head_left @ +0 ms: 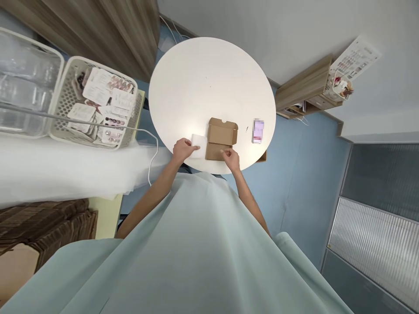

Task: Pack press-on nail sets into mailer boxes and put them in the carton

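Observation:
A small brown cardboard box (223,133) lies with its lid folded back near the front edge of the round white table (209,78). Just left of it is a flat white packet (198,141), soft-looking, its contents hidden. My left hand (183,149) pinches the packet's left side between thumb and fingers. Over the box's near right corner, my right hand (231,158) has its fingertips pressed together. Whether they grip the box wall or some small item cannot be made out.
A blurred pink-purple item (258,131) lies on the table's right side. To the left stand a basket of carded items (73,98) and a bin of clear plastic (26,83). A white cable (153,135) hangs between basket and table. Stacked flat cardboard (62,222) sits lower left.

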A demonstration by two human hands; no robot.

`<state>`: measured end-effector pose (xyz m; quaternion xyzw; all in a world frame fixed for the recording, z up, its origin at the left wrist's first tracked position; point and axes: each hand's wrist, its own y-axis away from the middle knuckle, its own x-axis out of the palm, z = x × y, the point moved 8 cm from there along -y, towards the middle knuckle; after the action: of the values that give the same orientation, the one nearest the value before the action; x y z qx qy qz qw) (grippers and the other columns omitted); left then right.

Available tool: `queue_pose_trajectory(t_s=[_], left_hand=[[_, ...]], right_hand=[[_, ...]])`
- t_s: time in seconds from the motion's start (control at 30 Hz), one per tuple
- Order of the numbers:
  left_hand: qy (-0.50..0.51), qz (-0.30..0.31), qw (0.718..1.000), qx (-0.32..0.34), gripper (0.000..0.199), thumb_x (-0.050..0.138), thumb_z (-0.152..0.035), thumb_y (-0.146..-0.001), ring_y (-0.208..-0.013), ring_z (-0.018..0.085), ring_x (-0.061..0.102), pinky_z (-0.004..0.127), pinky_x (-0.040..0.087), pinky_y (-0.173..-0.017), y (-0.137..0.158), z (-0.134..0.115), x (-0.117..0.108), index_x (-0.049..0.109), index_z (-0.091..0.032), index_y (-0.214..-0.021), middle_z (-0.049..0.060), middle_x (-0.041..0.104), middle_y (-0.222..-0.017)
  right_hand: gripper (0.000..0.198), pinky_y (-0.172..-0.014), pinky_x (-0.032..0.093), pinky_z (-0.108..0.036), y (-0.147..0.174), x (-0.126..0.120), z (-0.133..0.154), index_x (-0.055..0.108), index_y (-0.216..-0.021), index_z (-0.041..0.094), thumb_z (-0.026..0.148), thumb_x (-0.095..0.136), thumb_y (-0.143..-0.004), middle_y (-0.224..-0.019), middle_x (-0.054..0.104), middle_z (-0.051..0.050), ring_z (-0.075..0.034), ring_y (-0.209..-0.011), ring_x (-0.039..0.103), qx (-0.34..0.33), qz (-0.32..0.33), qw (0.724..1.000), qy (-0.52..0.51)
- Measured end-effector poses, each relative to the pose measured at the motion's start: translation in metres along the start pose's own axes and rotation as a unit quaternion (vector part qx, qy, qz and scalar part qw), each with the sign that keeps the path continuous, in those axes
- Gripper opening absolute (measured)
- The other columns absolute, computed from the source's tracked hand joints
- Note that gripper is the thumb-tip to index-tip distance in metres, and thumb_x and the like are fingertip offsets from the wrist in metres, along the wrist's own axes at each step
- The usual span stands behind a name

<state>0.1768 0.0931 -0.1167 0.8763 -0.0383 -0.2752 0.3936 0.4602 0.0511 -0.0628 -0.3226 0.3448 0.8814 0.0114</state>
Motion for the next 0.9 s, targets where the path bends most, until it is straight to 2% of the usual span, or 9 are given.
queue_pose_trajectory(t_s=[0.07, 0.13, 0.23, 0.37, 0.57, 0.77, 0.9], left_hand=[[0.054, 0.047, 0.997, 0.01, 0.04, 0.098, -0.035, -0.075, -0.108, 0.026, 0.076, 0.036, 0.059, -0.093, 0.006, -0.012, 0.02, 0.065, -0.023, -0.094, 0.006, 0.081, -0.114], [0.096, 0.087, 0.991, 0.021, 0.042, 0.1, -0.036, -0.071, -0.102, 0.025, 0.076, 0.035, 0.059, -0.088, 0.013, -0.023, 0.043, 0.066, -0.023, -0.092, 0.005, 0.082, -0.108], [0.124, 0.125, 0.984, 0.022, 0.04, 0.099, -0.033, -0.069, -0.093, 0.023, 0.075, 0.034, 0.059, -0.082, 0.021, -0.032, 0.074, 0.066, -0.022, -0.088, 0.005, 0.081, -0.1], [0.096, 0.116, 0.989, 0.01, 0.031, 0.094, -0.03, -0.074, -0.093, 0.024, 0.076, 0.034, 0.06, -0.083, 0.026, -0.035, 0.101, 0.066, -0.022, -0.087, 0.005, 0.081, -0.098], [0.003, 0.058, 0.998, -0.005, 0.024, 0.085, -0.03, -0.087, -0.116, 0.028, 0.078, 0.037, 0.061, -0.101, 0.023, -0.038, 0.117, 0.071, -0.021, -0.105, 0.011, 0.082, -0.122], [-0.058, 0.022, 0.998, -0.015, 0.024, 0.076, -0.027, -0.094, -0.128, 0.03, 0.075, 0.04, 0.057, -0.114, 0.014, -0.037, 0.126, 0.072, -0.021, -0.117, 0.012, 0.081, -0.128], [-0.084, 0.014, 0.996, -0.011, 0.024, 0.071, -0.025, -0.098, -0.133, 0.032, 0.073, 0.042, 0.054, -0.117, 0.012, -0.039, 0.133, 0.069, -0.022, -0.122, 0.013, 0.08, -0.132]], right_hand=[[0.032, -0.087, 0.061, -0.029, -0.002, 0.002, -0.002, 0.069, -0.122, 0.023, 0.047, 0.076, -0.102, -0.119, 0.084, -0.006, -0.019, -0.099, 0.078, -0.004, 0.039, 0.995, -0.093], [0.039, -0.087, 0.062, -0.029, -0.005, 0.002, -0.007, 0.065, -0.123, 0.023, 0.045, 0.082, -0.095, -0.123, 0.084, -0.006, -0.017, -0.096, 0.076, -0.006, 0.067, 0.986, -0.15], [0.033, -0.093, 0.063, -0.029, -0.012, -0.006, -0.019, 0.063, -0.111, 0.024, 0.038, 0.085, -0.091, -0.123, 0.083, -0.006, -0.015, -0.091, 0.074, -0.001, 0.064, 0.986, -0.155], [0.021, -0.095, 0.063, -0.028, -0.022, -0.016, -0.036, 0.063, -0.104, 0.024, 0.029, 0.081, -0.094, -0.121, 0.082, -0.005, -0.015, -0.096, 0.077, 0.003, 0.043, 0.992, -0.122], [0.013, -0.094, 0.064, -0.028, -0.037, -0.008, -0.043, 0.069, -0.11, 0.023, 0.024, 0.075, -0.098, -0.119, 0.083, -0.004, -0.017, -0.102, 0.08, -0.004, 0.061, 0.997, -0.042], [0.023, -0.106, 0.063, -0.033, -0.052, 0.009, -0.043, 0.071, -0.124, 0.021, 0.025, 0.074, -0.101, -0.131, 0.083, -0.008, -0.02, -0.117, 0.079, -0.023, 0.091, 0.996, 0.011], [0.032, -0.113, 0.061, -0.036, -0.057, 0.017, -0.045, 0.07, -0.134, 0.021, 0.026, 0.074, -0.103, -0.138, 0.081, -0.01, -0.022, -0.124, 0.079, -0.032, 0.109, 0.993, 0.043]])
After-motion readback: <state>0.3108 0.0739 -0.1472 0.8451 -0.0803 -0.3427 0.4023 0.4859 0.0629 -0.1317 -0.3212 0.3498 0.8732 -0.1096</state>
